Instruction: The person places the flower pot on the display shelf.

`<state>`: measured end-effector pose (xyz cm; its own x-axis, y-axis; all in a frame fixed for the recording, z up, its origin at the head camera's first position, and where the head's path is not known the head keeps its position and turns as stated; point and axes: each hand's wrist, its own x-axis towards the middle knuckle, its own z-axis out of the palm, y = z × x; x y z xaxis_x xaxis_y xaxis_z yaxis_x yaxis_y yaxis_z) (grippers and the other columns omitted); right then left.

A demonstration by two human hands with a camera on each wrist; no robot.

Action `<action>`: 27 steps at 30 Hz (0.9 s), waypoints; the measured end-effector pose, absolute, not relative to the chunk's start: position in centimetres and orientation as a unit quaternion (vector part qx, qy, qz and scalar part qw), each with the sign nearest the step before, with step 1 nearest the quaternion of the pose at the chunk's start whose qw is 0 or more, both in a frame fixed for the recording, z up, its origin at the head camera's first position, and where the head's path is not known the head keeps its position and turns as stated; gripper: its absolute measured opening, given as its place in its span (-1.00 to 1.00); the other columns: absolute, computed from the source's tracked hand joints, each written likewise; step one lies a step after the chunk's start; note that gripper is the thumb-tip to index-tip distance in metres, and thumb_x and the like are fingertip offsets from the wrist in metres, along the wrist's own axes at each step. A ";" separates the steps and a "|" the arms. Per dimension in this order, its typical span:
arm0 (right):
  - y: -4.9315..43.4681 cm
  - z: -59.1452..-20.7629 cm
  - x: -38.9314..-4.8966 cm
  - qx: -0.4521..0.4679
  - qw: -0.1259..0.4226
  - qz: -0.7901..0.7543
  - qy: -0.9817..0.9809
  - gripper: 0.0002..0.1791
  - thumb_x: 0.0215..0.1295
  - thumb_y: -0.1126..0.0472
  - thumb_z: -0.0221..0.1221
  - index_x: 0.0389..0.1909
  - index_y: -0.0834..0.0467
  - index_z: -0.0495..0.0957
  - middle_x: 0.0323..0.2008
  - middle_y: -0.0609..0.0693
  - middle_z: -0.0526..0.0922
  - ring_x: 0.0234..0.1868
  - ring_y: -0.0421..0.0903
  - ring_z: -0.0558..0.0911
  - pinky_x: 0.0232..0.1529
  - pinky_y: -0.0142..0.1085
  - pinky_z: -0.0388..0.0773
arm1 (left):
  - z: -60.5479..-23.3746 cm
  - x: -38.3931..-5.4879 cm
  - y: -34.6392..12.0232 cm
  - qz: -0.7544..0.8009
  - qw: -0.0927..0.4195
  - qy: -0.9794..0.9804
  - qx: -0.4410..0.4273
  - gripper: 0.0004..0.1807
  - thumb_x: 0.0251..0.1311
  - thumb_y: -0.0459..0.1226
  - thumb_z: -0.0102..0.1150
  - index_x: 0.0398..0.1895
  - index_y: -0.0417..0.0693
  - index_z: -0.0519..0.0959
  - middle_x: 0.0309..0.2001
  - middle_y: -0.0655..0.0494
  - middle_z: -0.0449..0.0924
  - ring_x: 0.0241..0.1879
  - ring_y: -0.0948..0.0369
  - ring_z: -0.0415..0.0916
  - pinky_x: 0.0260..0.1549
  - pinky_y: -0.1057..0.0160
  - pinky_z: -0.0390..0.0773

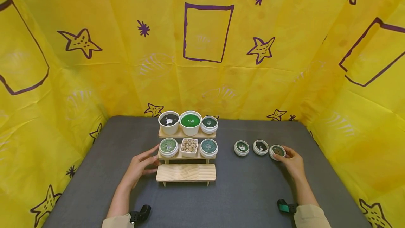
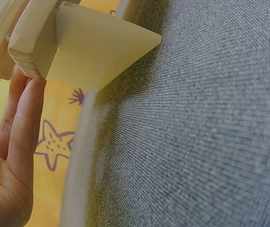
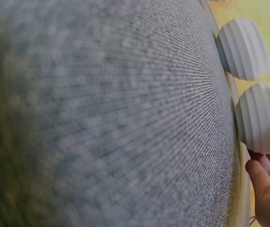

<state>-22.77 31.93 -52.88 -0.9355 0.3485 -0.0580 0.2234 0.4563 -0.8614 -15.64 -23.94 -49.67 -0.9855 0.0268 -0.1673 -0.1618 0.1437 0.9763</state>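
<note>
A three-tier wooden stand (image 1: 186, 173) holds white pots on its upper two tiers; the lowest tier is bare. My left hand (image 1: 139, 167) is at the stand's left side, its extended fingertips touching the edge of the wooden board (image 2: 33, 47) in the left wrist view. To the right of the stand, three small ribbed white pots sit in a row on the table. My right hand (image 1: 294, 164) holds the rightmost pot (image 1: 277, 151), thumb in front and fingers behind. In the right wrist view that ribbed pot (image 3: 260, 120) is between the fingers, beside another pot (image 3: 242, 49).
On the stand are a black-filled pot (image 1: 169, 124), a bright green-filled pot (image 1: 190, 124), smaller green pots and a square dish of pebbles (image 1: 189, 147). Two more small pots, one green-filled (image 1: 242, 148) and one dark-filled (image 1: 261, 147), stand left of my right hand. Yellow cloth surrounds the grey table (image 1: 240, 196).
</note>
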 end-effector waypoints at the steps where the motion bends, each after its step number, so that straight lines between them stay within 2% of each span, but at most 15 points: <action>1: 31.9 -52.8 -22.8 -0.169 0.065 0.496 -0.849 -0.28 0.06 0.08 0.47 0.25 0.21 0.49 -0.41 -0.65 0.41 -0.33 -0.58 0.42 -0.30 -0.64 0.41 | -49.7 -15.6 -24.0 0.653 0.072 0.752 -0.044 -0.36 0.36 -0.14 0.16 0.47 -0.02 0.27 -0.39 0.24 0.68 -0.23 0.30 0.66 -0.18 0.19 0.74; 16: 31.3 -51.6 -22.3 -0.168 0.089 0.520 -0.833 -0.31 0.08 0.08 0.46 0.24 0.22 0.50 -0.41 -0.67 0.43 -0.31 -0.54 0.44 -0.30 -0.67 0.42 | -49.9 -15.6 -24.0 0.657 0.070 0.750 -0.039 -0.36 0.36 -0.15 0.15 0.47 -0.02 0.28 -0.37 0.21 0.68 -0.23 0.31 0.66 -0.19 0.19 0.74; 27: 30.4 -50.4 -21.9 -0.159 0.097 0.527 -0.829 -0.31 0.10 0.06 0.45 0.25 0.18 0.50 -0.33 -0.64 0.46 -0.24 -0.54 0.48 -0.25 -0.72 0.44 | -49.9 -15.6 -24.0 0.657 0.070 0.750 -0.037 -0.37 0.37 -0.15 0.15 0.48 -0.02 0.27 -0.36 0.19 0.69 -0.21 0.26 0.67 -0.17 0.17 0.74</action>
